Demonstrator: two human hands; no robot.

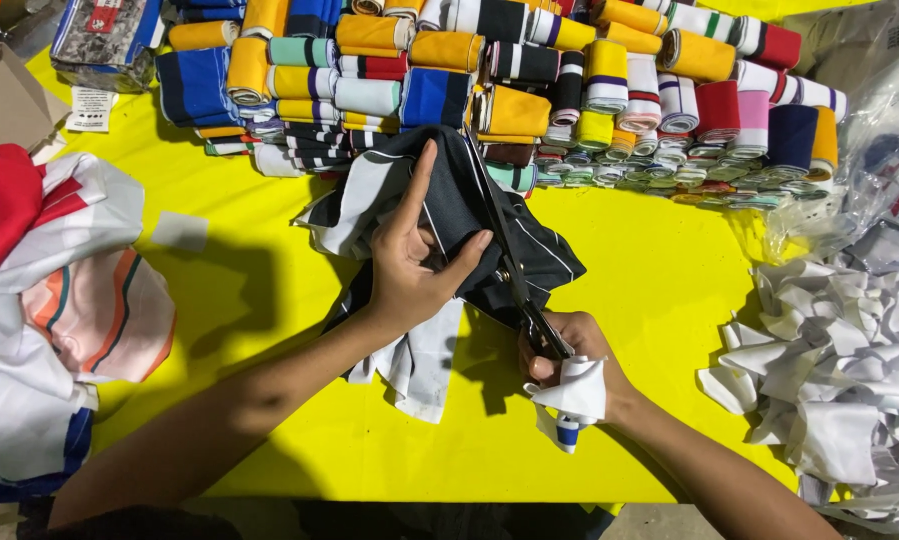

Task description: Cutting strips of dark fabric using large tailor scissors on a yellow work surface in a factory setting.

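My left hand (409, 265) grips a dark navy garment piece with white stripes and white panels (539, 250), holding it up off the yellow table (659, 290). My right hand (569, 355) holds black scissors (504, 250), whose blades run up along the dark cloth. The same hand also clutches a small white fabric scrap with a blue stripe (574, 400). White parts of the garment hang down below my left hand.
Stacks of folded striped knit collars (569, 90) in yellow, blue, red and white fill the table's far side. A heap of white fabric offcuts (839, 370) lies at right, clear plastic bags (879, 150) above it. White, red and orange garments (59, 280) are piled at left.
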